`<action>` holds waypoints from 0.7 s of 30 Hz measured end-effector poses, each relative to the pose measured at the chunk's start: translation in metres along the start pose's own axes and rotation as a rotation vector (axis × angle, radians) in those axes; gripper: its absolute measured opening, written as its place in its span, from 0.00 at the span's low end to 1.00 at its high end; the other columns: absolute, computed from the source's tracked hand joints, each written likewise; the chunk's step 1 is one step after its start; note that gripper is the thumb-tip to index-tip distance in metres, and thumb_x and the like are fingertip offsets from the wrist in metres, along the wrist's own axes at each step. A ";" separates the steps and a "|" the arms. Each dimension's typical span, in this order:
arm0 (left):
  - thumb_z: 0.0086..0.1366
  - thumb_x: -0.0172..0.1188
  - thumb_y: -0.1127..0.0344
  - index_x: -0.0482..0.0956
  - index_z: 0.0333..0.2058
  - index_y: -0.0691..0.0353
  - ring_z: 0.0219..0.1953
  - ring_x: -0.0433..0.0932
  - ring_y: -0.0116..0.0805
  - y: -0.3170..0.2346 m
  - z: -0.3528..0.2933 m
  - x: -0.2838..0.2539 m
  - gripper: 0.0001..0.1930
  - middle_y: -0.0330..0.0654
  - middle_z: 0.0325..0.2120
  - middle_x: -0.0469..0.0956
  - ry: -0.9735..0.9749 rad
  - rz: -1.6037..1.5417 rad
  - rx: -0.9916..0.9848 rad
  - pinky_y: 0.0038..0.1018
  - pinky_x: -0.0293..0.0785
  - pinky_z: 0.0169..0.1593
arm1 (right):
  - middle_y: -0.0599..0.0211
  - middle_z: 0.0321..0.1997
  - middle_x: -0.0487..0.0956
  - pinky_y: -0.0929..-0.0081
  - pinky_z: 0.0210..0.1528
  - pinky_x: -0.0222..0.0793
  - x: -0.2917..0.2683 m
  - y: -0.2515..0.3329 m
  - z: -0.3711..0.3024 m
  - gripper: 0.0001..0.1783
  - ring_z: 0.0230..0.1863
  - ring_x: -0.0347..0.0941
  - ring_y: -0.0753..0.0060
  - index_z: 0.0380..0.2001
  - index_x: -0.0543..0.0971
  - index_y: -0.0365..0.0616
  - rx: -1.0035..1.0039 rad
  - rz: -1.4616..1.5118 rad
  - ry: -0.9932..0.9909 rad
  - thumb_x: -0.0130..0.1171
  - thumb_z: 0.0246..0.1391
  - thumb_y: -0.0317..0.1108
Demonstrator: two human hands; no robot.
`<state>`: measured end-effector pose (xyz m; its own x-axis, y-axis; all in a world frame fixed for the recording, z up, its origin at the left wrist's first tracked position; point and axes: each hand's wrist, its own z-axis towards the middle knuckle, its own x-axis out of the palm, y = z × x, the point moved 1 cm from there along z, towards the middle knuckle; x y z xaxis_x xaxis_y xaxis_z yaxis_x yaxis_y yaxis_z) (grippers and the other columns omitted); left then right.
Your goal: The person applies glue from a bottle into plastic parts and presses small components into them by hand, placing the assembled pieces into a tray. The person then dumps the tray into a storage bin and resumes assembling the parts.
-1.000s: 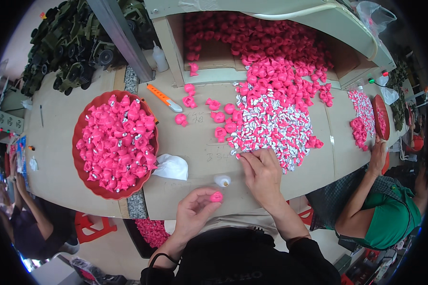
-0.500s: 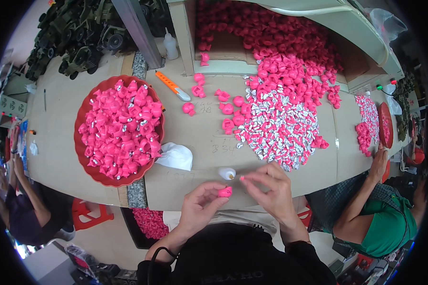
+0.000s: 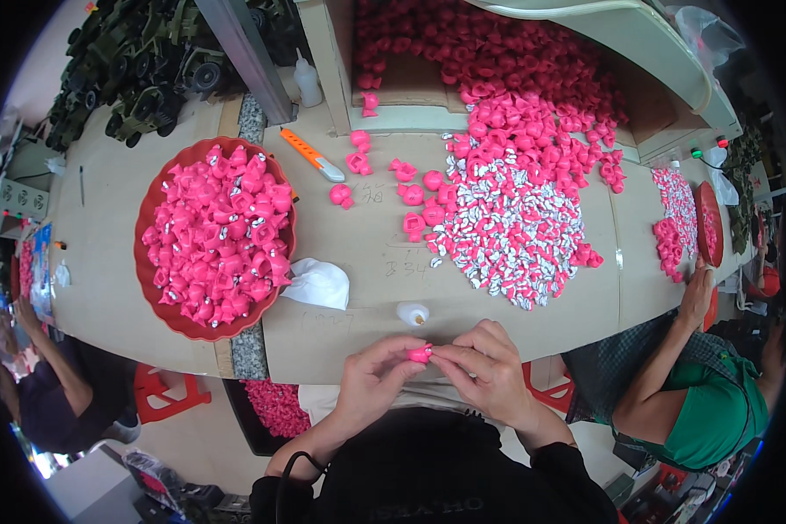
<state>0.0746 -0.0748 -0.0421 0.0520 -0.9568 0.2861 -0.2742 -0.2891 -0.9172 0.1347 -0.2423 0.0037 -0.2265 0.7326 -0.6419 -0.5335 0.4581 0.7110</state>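
Observation:
A small hollow pink plastic toy part (image 3: 419,354) sits in the pinched fingertips of my left hand (image 3: 371,374), just off the table's near edge. My right hand (image 3: 491,371) is closed too, its thumb and forefinger pressed against the right side of that part. A tiny pink-and-white piece is mostly hidden between these fingertips. Just beyond my hands, a white glue bottle (image 3: 412,313) lies with its tip towards me. A heap of loose pink-and-white small pieces (image 3: 515,231) spreads farther right, beside several pink toy parts (image 3: 413,195).
To the left, a red scalloped bowl (image 3: 151,291) holds many pink parts. A white cloth (image 3: 319,285) and an orange cutter (image 3: 310,155) lie nearby. More pink parts fill a shelf bin (image 3: 533,52) behind. A co-worker in a green sleeve (image 3: 712,410) sits at right.
My right hand has moved left and down, bringing its small piece against the pink part in my left hand. The view has shifted slightly.

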 end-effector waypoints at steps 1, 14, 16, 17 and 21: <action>0.59 0.59 0.79 0.78 0.44 0.66 0.43 0.78 0.30 0.001 0.000 0.000 0.13 0.44 0.42 0.78 0.005 -0.095 -0.076 0.23 0.75 0.47 | 0.71 0.23 0.73 0.73 0.28 0.61 0.000 0.000 -0.001 0.12 0.26 0.66 0.71 0.29 0.83 0.43 -0.011 -0.013 -0.011 0.71 0.35 0.24; 0.58 0.57 0.82 0.81 0.40 0.67 0.36 0.80 0.32 -0.008 0.001 0.000 0.12 0.46 0.39 0.79 0.117 0.281 0.221 0.24 0.80 0.41 | 0.69 0.26 0.78 0.79 0.30 0.66 -0.003 -0.018 -0.003 0.07 0.30 0.71 0.77 0.28 0.83 0.40 0.459 0.531 0.303 0.69 0.41 0.24; 0.57 0.57 0.82 0.81 0.40 0.67 0.36 0.80 0.32 -0.006 0.001 0.000 0.12 0.46 0.38 0.79 0.105 0.303 0.255 0.23 0.80 0.40 | 0.69 0.25 0.78 0.79 0.30 0.66 -0.002 -0.018 -0.003 0.06 0.30 0.71 0.77 0.28 0.83 0.40 0.402 0.530 0.267 0.69 0.42 0.24; 0.57 0.57 0.82 0.81 0.40 0.67 0.36 0.80 0.32 -0.007 0.000 -0.001 0.12 0.46 0.38 0.79 0.107 0.303 0.255 0.23 0.80 0.40 | 0.69 0.25 0.78 0.79 0.30 0.66 -0.001 -0.017 -0.004 0.06 0.30 0.71 0.77 0.28 0.83 0.40 0.403 0.529 0.265 0.69 0.42 0.24; 0.57 0.57 0.83 0.81 0.42 0.65 0.38 0.80 0.32 -0.009 0.000 -0.002 0.14 0.46 0.39 0.79 0.128 0.331 0.235 0.23 0.78 0.41 | 0.69 0.25 0.78 0.78 0.30 0.66 0.001 -0.017 -0.005 0.06 0.30 0.71 0.76 0.28 0.83 0.40 0.397 0.549 0.252 0.68 0.42 0.24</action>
<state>0.0770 -0.0703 -0.0340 -0.1257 -0.9919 -0.0157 -0.0294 0.0195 -0.9994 0.1399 -0.2520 -0.0103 -0.5837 0.7930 -0.1743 0.0374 0.2407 0.9699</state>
